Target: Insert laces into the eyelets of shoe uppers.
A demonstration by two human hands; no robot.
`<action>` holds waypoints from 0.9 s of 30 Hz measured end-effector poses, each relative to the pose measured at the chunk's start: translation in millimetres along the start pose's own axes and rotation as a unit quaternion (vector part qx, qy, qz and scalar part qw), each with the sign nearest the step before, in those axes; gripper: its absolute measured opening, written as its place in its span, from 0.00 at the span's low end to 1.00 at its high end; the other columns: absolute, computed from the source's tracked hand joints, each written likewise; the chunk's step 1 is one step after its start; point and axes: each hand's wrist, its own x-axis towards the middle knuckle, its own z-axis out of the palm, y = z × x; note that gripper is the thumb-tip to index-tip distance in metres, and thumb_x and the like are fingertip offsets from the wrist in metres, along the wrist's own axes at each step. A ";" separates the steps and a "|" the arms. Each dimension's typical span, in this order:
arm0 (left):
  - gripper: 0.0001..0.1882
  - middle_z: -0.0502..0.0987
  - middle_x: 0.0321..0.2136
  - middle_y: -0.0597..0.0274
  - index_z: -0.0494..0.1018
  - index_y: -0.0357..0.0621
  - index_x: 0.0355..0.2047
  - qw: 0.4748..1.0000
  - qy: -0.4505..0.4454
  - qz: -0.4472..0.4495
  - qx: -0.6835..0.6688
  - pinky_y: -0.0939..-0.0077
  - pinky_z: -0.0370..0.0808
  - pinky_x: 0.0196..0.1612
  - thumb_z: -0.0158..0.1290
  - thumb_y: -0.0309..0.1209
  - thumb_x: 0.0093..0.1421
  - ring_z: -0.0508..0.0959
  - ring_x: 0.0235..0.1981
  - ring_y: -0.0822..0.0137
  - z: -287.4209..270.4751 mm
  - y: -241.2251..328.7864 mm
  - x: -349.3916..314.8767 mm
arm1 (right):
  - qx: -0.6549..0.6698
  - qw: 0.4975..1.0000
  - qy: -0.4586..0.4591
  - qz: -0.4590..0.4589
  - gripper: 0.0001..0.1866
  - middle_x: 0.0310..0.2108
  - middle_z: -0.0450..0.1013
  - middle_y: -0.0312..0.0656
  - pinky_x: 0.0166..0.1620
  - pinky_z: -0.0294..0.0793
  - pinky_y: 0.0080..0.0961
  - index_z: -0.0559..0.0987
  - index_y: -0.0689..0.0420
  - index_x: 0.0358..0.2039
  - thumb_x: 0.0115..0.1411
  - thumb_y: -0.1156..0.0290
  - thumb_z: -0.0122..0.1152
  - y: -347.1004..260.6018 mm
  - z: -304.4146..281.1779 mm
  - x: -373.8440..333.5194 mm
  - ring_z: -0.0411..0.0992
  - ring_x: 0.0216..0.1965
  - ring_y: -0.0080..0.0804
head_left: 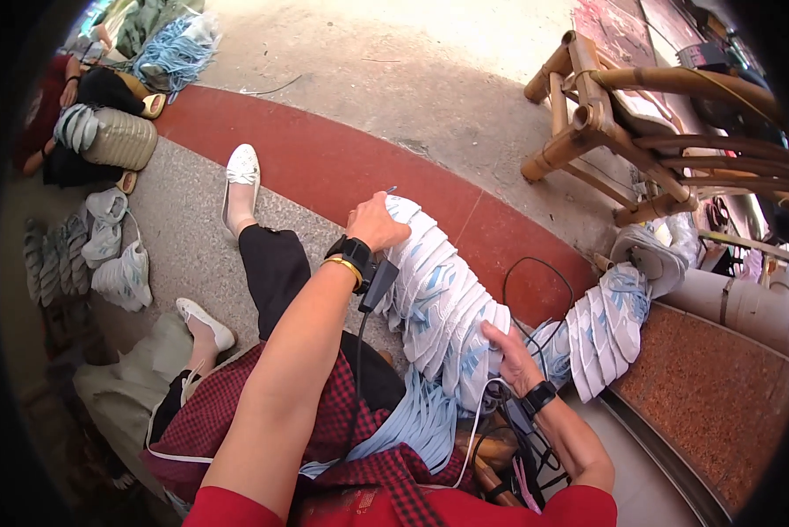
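A long row of nested white shoe uppers (443, 294) with light blue trim lies slantwise over my lap. At its far end, the fingers of my left hand (378, 224) are closed on the first upper, and a small blue tip sticks out above them. My right hand (510, 351) grips the near right side of the row, thumb on top and the other fingers hidden beneath. A bunch of pale blue laces (416, 426) hangs over the checked apron (324, 413) on my lap. More nested uppers (601, 334) rest just beyond my right hand.
Bamboo chair (587, 132) at the far right. Black cables (535, 263) loop near my right hand. Bundled uppers (118, 250) lie on the floor at left. Another person (87, 132) sits at far left with uppers, near a heap of blue laces (176, 54). Grey pipe (737, 303) at right.
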 end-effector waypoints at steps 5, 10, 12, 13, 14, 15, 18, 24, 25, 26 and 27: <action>0.30 0.74 0.48 0.36 0.73 0.26 0.45 0.988 -0.052 -0.132 0.065 0.64 0.71 0.55 0.52 0.35 0.42 0.74 0.51 0.46 -53.2 -27.9 -27.9 | -0.089 0.995 -0.035 -0.010 0.35 0.52 0.70 0.45 0.54 0.68 0.30 0.64 0.66 0.58 0.53 0.67 0.66 -21.1 34.9 3.2 0.70 0.51 0.32; 0.25 0.79 0.38 0.39 0.77 0.26 0.34 0.979 -0.082 -0.173 0.066 0.66 0.77 0.43 0.56 0.35 0.38 0.80 0.42 0.52 -103.0 -82.4 -46.6 | -0.142 0.973 -0.177 0.040 0.32 0.49 0.71 0.44 0.53 0.69 0.29 0.67 0.67 0.55 0.54 0.64 0.67 -17.0 66.5 61.4 0.71 0.48 0.30; 0.25 0.79 0.38 0.39 0.78 0.27 0.34 0.977 -0.108 -0.150 0.108 0.65 0.77 0.43 0.56 0.35 0.38 0.80 0.42 0.52 -91.3 -96.6 -44.0 | -0.171 0.955 -0.211 0.118 0.33 0.50 0.70 0.44 0.53 0.68 0.29 0.66 0.67 0.56 0.56 0.61 0.66 -0.1 59.8 83.7 0.70 0.49 0.30; 0.25 0.79 0.38 0.39 0.78 0.27 0.34 0.972 -0.121 -0.129 0.152 0.65 0.77 0.44 0.57 0.35 0.37 0.80 0.43 0.52 -86.8 -107.8 -36.7 | -0.200 0.946 -0.225 0.124 0.34 0.51 0.70 0.43 0.54 0.68 0.28 0.67 0.66 0.56 0.55 0.58 0.67 16.2 57.7 93.3 0.70 0.49 0.29; 0.26 0.78 0.40 0.39 0.78 0.28 0.34 0.971 -0.091 -0.141 0.173 0.63 0.77 0.46 0.59 0.36 0.37 0.80 0.45 0.53 -74.5 -134.5 -26.5 | -0.213 0.950 -0.219 0.065 0.36 0.50 0.71 0.42 0.54 0.67 0.25 0.67 0.65 0.56 0.53 0.56 0.69 37.8 60.6 101.7 0.69 0.49 0.28; 0.25 0.79 0.38 0.40 0.79 0.28 0.33 0.972 -0.066 -0.143 0.174 0.62 0.78 0.44 0.59 0.37 0.36 0.81 0.43 0.54 -75.7 -146.0 -20.4 | -0.254 0.946 -0.200 0.005 0.36 0.46 0.73 0.42 0.51 0.69 0.25 0.69 0.64 0.54 0.52 0.54 0.69 39.3 63.6 110.7 0.71 0.46 0.27; 0.19 0.81 0.26 0.45 0.79 0.30 0.24 0.984 -0.079 -0.130 0.096 0.64 0.78 0.33 0.60 0.37 0.37 0.82 0.31 0.54 -82.2 -146.7 -21.2 | -0.466 0.874 -0.135 0.025 0.29 0.32 0.77 0.41 0.38 0.72 0.28 0.79 0.62 0.41 0.51 0.47 0.68 -1.7 60.4 83.3 0.74 0.32 0.28; 0.21 0.75 0.43 0.32 0.76 0.25 0.34 0.980 -0.044 -0.142 0.131 0.63 0.72 0.51 0.51 0.33 0.44 0.76 0.49 0.46 -85.9 -99.8 -12.2 | -0.480 0.843 0.128 -0.207 0.20 0.16 0.70 0.39 0.27 0.68 0.29 0.77 0.63 0.25 0.61 0.57 0.56 -29.3 -11.8 43.6 0.67 0.19 0.26; 0.21 0.76 0.42 0.32 0.76 0.24 0.34 0.984 -0.035 -0.130 0.118 0.62 0.72 0.50 0.51 0.33 0.45 0.76 0.48 0.45 -87.7 -95.1 -13.2 | -0.489 0.814 0.178 -0.257 0.13 0.17 0.69 0.38 0.26 0.68 0.27 0.77 0.62 0.29 0.59 0.63 0.58 -33.5 -22.4 38.8 0.66 0.19 0.24; 0.22 0.77 0.37 0.34 0.76 0.23 0.33 0.978 -0.069 -0.011 0.199 0.63 0.73 0.48 0.52 0.35 0.46 0.78 0.45 0.47 -110.2 -161.7 -6.9 | -0.497 0.824 0.125 -0.244 0.11 0.26 0.73 0.42 0.32 0.71 0.29 0.76 0.60 0.39 0.57 0.68 0.59 -33.9 -12.8 42.0 0.71 0.27 0.29; 0.29 0.76 0.44 0.41 0.73 0.31 0.47 0.986 -0.101 -0.094 0.089 0.68 0.75 0.47 0.56 0.42 0.50 0.77 0.46 0.56 -105.7 -91.3 -10.0 | -0.547 0.768 0.123 -0.309 0.15 0.33 0.74 0.45 0.37 0.72 0.33 0.74 0.59 0.43 0.55 0.69 0.59 -31.2 -43.9 38.0 0.71 0.33 0.34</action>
